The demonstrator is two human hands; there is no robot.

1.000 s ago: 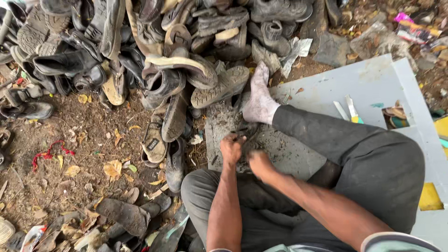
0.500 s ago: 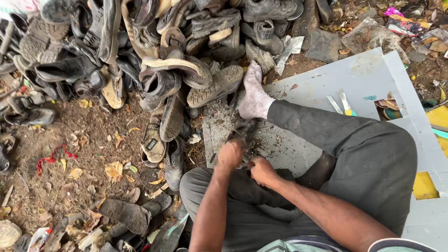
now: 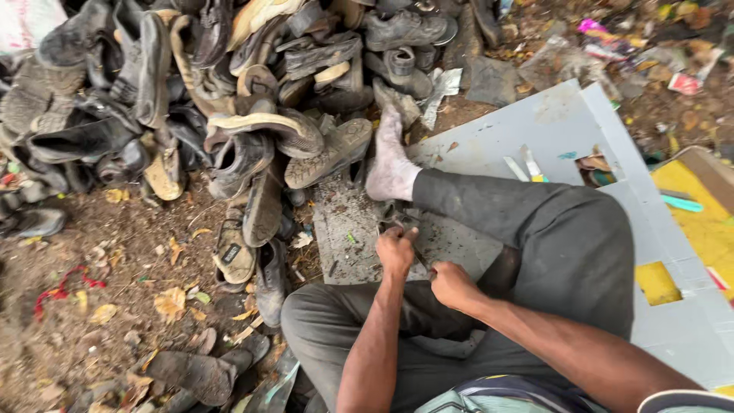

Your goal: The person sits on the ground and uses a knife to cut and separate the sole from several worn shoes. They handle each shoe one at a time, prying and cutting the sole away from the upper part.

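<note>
**Hands close in on scrap beside the bare foot**

Both of your hands have drawn nearer the foot than they were half a second ago, and your view has tipped down a little, so the pile now fills the top of the frame.

Beyond your fingers rises the heap of worn shoes (image 3: 229,99), soles and uppers tangled, well apart from your grip. To the right of your fingers lies the grey board (image 3: 581,122) you sit on, with small blades or strips on it; I cannot tell which. Under your fingers sits the grey cutting slab (image 3: 344,237), scarred and littered with crumbs.

Your bare foot (image 3: 390,164) presses down just beyond your fingertips, seemingly pinning the dark scrap piece (image 3: 394,214) against the slab. Your left hand (image 3: 397,248) is curled tight on the near end of that piece, fingers pressed together. Your right hand (image 3: 453,284) is clenched just behind it, apparently around a thin dark tool (image 3: 422,262); its tip is hidden, so what it touches cannot be told.

The danger, as judged here: if that tool is an edge and it slips forward, it runs toward your left knuckles and then your toes, both touching or just beside the piece. A pull that frees the scrap suddenly could throw your hands back toward your knee.
</note>
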